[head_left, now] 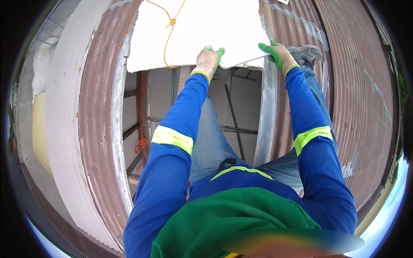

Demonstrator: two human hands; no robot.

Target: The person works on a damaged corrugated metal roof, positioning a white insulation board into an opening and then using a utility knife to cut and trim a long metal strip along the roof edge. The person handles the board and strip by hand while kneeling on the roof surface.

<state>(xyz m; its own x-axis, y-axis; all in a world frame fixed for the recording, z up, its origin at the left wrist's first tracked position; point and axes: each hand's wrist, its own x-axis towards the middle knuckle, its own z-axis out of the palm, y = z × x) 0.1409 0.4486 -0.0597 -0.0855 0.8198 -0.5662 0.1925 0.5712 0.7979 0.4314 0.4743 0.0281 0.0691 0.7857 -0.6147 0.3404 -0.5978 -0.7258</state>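
Note:
A white board [211, 26] with a ragged near edge lies across the upper middle, bridging an open gap in the roof. My left hand [208, 61], in a cream and green work glove, is closed on its near edge. At the near right corner my right hand [278, 55], gloved the same way, has its fingers closed on the board. A thin grey line runs along the edge from my right hand toward the left one; whether it is a strip or the board's edge I cannot tell. A knotted yellow rope [172, 21] lies over the board.
Below the board the roof opening [241, 103] shows metal bars and a lower surface. Metal flashing [267, 107] borders it at right, flashing [118, 107] at left. Brown corrugated sheets [352, 86] flank both sides. My shoe [306, 53] rests at the right; an orange rope [141, 144] hangs inside.

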